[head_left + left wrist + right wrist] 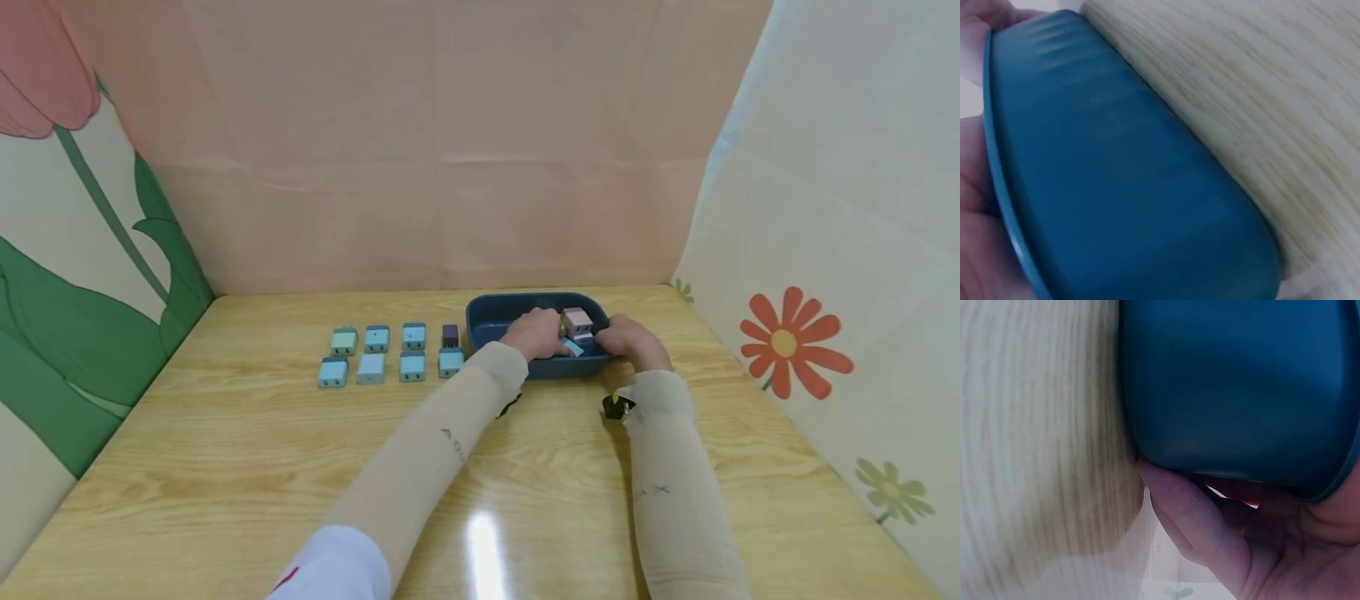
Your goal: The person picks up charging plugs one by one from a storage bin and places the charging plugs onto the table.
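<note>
A dark blue plastic bin (487, 312) stands at the back of the table. My left hand (534, 333) reaches over its near rim, with the thumb right at a tilted light blue charger block (572, 347) inside; I cannot tell whether the fingers pinch it. Beside that block sits a pink charger block (577, 320) with two dark ports, and a paler one lies below it. My right hand (632, 340) grips the bin's right end. In the right wrist view its fingers (1197, 519) curl against the outer wall while the rim meets the palm.
Left of the bin, several two-port charger blocks stand in two rows, mostly light blue, including a greenish one (344, 341) and a dark purple one (450, 336). The wooden table (420, 467) meets a pink cloth backdrop (442, 167) and flowered side sheets.
</note>
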